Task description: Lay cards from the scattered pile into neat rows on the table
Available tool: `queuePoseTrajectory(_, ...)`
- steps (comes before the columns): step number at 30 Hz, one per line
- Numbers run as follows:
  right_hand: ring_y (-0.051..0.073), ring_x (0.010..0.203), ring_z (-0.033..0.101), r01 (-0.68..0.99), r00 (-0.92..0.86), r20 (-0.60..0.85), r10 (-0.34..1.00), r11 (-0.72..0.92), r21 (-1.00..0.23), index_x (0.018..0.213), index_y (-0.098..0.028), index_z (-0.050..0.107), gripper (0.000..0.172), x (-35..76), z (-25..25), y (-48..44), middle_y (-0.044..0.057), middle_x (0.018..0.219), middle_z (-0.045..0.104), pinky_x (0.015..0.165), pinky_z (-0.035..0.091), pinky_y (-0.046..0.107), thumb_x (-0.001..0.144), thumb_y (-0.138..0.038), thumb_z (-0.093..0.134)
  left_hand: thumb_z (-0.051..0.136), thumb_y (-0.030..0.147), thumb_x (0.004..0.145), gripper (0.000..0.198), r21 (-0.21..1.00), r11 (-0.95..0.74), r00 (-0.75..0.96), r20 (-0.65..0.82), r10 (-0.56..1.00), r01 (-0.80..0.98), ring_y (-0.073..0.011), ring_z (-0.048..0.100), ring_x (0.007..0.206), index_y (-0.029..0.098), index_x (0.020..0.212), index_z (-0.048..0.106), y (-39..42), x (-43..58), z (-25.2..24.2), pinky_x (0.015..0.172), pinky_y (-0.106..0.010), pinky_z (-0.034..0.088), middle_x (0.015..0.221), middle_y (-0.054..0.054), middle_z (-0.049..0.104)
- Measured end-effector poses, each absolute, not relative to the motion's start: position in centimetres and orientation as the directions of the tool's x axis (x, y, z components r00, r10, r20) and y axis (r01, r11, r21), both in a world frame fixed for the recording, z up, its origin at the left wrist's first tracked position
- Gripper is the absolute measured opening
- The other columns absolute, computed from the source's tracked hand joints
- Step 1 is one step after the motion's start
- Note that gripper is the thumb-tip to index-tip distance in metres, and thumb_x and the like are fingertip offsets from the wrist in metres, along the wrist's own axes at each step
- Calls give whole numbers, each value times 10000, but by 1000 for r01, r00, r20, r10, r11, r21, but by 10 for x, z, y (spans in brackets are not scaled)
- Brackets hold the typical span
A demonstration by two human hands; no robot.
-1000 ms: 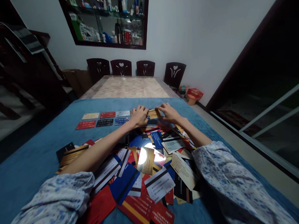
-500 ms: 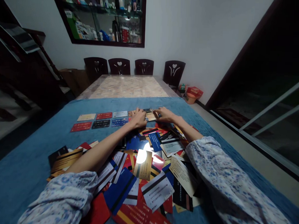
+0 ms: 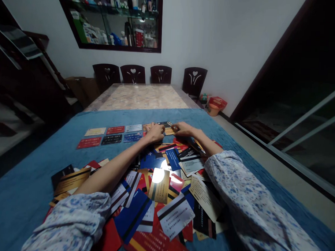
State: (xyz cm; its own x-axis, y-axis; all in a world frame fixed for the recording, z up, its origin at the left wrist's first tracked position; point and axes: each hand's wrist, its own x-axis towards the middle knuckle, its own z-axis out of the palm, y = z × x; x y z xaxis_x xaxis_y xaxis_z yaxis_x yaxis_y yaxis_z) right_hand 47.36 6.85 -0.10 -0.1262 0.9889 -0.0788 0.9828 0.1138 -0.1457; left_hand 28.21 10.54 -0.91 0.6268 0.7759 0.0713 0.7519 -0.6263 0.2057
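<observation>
My left hand [image 3: 155, 133] rests at the right part of two rows of bank cards, its fingers bent down at the left edge of a gold bank card [image 3: 168, 131]. At the right edge of that card, my right hand [image 3: 182, 129] has its fingertips closed in. The gold card lies in front of a black card [image 3: 164, 123], and its ends are partly covered by my fingers. Left of my hands lie a blue card [image 3: 133, 137], a silver card [image 3: 133, 128], a black card [image 3: 111, 139] and red cards. My left hand hides part of an orange-brown card [image 3: 147, 127].
A loose heap of bank cards [image 3: 160, 185] spreads beneath both forearms. Blue cloth [image 3: 57, 143] covers the near part of the table, with bare marble-look tabletop [image 3: 146, 97] beyond. Several dark chairs [image 3: 133, 73] stand at the back; a red bag [image 3: 218, 102] sits on the floor.
My right hand's fingers have drawn closer together at the gold card, which looks slightly lower and nearer the row. My left hand stays almost in place.
</observation>
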Motion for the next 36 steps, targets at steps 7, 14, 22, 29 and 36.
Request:
queuePoseTrajectory(7,197,893,643,986,-108,-103,989,93,-137,1247,-180,675,468,471,2,67,76,1035,740,707,416,227,786,-256,640,562,185,753,382,207,-626,623,88,777,752,-407,451,1255,231,1083,750,104,282,-11,962,-647,374,1220,-148,681)
queuePoseTrajectory(14,215,961,646,992,-106,-89,990,99,-80,1255,-177,672,451,468,1,64,102,1088,730,778,428,231,813,-257,628,543,179,769,376,197,-639,636,84,767,744,-398,438,1263,221,1080,749,99,281,-8,973,-641,364,1203,-153,688)
queuePoseTrajectory(22,214,936,632,990,-121,-63,991,116,-82,1205,-199,703,386,471,-4,63,94,1061,719,800,442,241,846,-317,625,532,181,798,341,171,-631,626,88,774,756,-388,434,1243,216,1060,747,90,283,-7,989,-634,357,1219,-153,674)
queuePoseTrajectory(29,214,958,631,988,-130,-36,991,127,-88,1190,-174,709,379,473,-9,65,117,1105,685,824,447,243,847,-313,624,538,172,813,310,164,-634,624,110,773,756,-378,411,1277,218,1046,737,87,284,-10,1011,-617,349,1228,-152,638)
queuePoseTrajectory(36,210,942,628,990,-103,-30,994,99,-100,1168,-174,715,369,473,-12,65,111,1128,688,799,453,242,836,-310,630,524,120,781,322,101,-688,671,155,725,719,-363,411,1270,171,1015,740,81,285,-16,977,-583,390,1226,-159,639)
